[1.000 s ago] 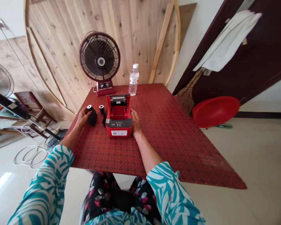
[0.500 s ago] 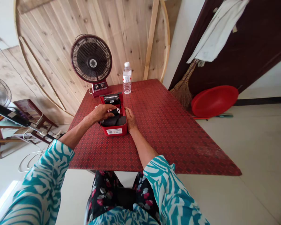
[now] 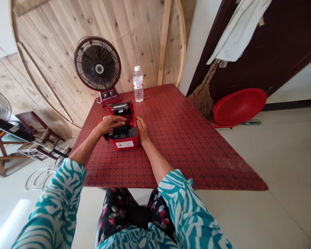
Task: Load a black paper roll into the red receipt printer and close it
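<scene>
A small red and black label printer [image 3: 124, 142] stands on the table with its lid [image 3: 121, 109] raised at the back. A white label with print is on its front. My left hand [image 3: 111, 123] is over the printer's open bay, its fingers stretched out across it. Part of the bay is hidden under that hand, and no roll shows clearly there. A dark shape lies by the printer's left side, too unclear to name. My right hand [image 3: 142, 128] lies against the printer's right side, fingers extended and flat, bracing it.
The red patterned table [image 3: 186, 138] carries a dark red fan [image 3: 98, 67] and a water bottle [image 3: 138, 86] behind the printer. To the right are a straw broom [image 3: 203, 93] and a red basin [image 3: 239, 105]. Cables [image 3: 38, 176] lie on the floor at left.
The black roll with a white end, under my left fingers earlier, is now out of sight. My left hand has moved slightly left and its fingers have straightened. The view has shifted a little.
</scene>
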Tool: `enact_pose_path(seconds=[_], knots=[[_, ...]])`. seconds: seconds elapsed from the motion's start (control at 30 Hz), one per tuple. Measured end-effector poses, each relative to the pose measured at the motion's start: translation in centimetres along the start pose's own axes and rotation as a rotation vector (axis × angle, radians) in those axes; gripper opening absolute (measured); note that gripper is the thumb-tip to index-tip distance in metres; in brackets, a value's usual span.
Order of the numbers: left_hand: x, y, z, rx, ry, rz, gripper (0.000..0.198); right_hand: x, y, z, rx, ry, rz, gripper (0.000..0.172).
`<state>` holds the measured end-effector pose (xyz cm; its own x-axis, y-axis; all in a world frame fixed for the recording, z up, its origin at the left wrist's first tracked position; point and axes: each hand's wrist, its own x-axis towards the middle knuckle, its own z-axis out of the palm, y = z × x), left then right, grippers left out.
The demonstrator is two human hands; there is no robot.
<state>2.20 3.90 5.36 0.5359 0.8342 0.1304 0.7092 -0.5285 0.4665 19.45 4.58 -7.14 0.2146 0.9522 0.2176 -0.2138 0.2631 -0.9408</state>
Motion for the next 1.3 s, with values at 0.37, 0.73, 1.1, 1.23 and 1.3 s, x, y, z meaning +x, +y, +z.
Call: enact_pose_path(seconds=[0.37, 0.73, 1.1, 1.23, 1.3], knots=[[-6.7, -0.4, 5.8, -0.177, 0.638, 0.156, 0.046, -0.5, 0.2, -0.6, 0.011, 0.016, 0.036, 0.048], [-6.6, -1.6, 6.0, 0.058, 0.711, 0.213, 0.046, 6.1, -3.9, 0.9, 0.035, -0.138, -0.059, 0.055], [-6.7, -1.5, 6.5, 0.063, 0.869, 0.193, 0.046, 0.3, -3.7, -1.1, -0.150, -0.053, -0.243, 0.053], [-6.8, -1.9, 6.6, 0.056, 0.828, 0.157, 0.062, -0.6, -3.4, -0.9, -0.173, -0.035, -0.246, 0.051], [-6.7, -2.1, 6.7, 0.075, 0.797, 0.123, 0.067, -0.7, -3.3, -0.7, -0.170, -0.017, -0.246, 0.051]])
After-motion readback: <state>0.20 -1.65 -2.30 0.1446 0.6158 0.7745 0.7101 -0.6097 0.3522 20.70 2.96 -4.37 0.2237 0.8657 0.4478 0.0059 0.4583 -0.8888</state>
